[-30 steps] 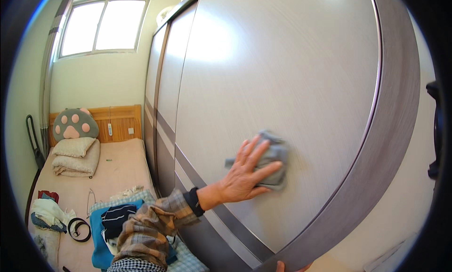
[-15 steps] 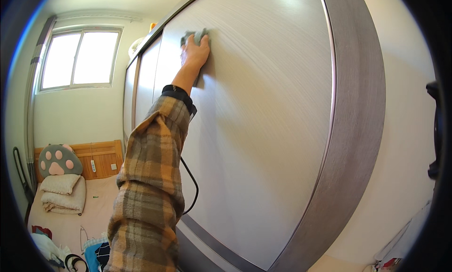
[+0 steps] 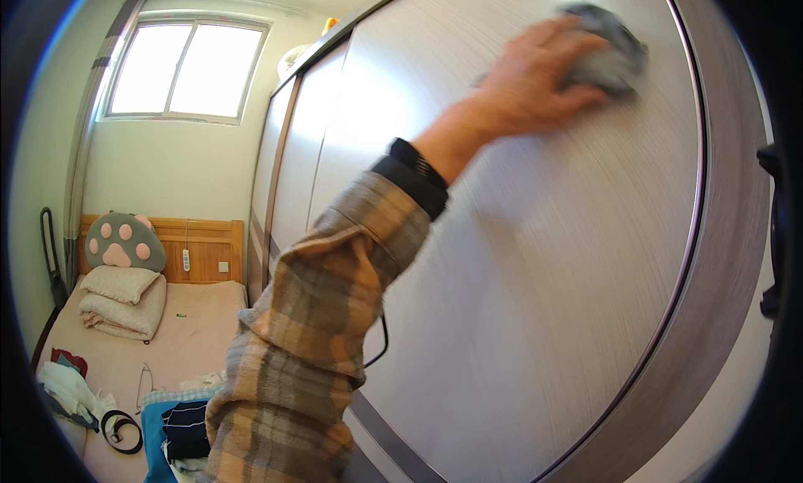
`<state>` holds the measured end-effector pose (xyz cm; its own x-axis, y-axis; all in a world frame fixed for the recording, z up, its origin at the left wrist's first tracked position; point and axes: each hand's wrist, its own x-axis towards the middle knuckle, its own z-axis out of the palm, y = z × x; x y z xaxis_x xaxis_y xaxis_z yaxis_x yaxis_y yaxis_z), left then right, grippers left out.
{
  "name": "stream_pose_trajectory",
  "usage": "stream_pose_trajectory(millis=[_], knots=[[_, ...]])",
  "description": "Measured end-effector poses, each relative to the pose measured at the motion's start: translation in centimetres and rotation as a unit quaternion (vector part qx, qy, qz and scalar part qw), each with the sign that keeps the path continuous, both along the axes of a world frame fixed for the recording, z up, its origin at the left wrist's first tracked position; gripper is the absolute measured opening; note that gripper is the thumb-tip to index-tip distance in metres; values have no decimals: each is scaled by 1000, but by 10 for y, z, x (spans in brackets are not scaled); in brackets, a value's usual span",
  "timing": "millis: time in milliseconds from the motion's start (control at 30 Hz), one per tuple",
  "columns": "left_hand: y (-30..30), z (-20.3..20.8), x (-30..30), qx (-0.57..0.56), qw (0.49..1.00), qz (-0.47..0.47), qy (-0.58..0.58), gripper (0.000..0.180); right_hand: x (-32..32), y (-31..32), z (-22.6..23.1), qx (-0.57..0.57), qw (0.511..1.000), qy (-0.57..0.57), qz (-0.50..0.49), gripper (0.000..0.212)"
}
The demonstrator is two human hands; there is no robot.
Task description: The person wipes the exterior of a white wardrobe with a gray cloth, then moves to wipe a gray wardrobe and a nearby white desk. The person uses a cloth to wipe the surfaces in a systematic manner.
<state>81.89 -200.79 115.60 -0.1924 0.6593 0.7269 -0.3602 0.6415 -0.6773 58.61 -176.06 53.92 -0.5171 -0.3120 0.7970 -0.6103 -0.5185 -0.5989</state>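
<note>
My left hand is raised to the upper part of a pale wood-grain wardrobe door, near its right edge. Its fingers are bent around a bunched grey cloth, which lies against the door panel. Motion blurs both hand and cloth. A black band circles the wrist, below it a brown and orange plaid sleeve. My right hand does not show.
A darker frame borders the door on the right. To the left, a bed holds folded bedding, a grey paw-shaped cushion, a coiled belt and clothes. A black cable hangs behind my arm.
My left hand has swept the cloth rightward across the door, from its upper left part to near the right edge. The view has shifted too, showing more of the bed.
</note>
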Motion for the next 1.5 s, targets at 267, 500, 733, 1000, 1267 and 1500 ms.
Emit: stream_pose_trajectory(millis=[267, 500, 733, 1000, 1267, 1500], knots=[[-120, -24, 127, 450, 845, 5, 287, 65, -7, -4, 4, -2, 1000, 4, -23, 89], [-37, -113, 57, 47, 990, 120, -58, 68, -4, -7, 0, 5, 999, 7, -45, 82], [-156, -100, 192, 520, 816, 44, 248, 57, -1, -12, 1, 0, 998, 14, -65, 76], [-164, -164, 165, 323, 902, 93, 272, 55, -2, -12, -1, 11, 996, 23, -80, 72], [-195, -127, 208, 353, 919, 5, 176, 53, 3, -10, -1, 2, 993, 32, -115, 70], [-313, -286, 298, 650, 646, 32, 398, 73, 1, 5, -19, -30, 990, 29, -135, 70]])
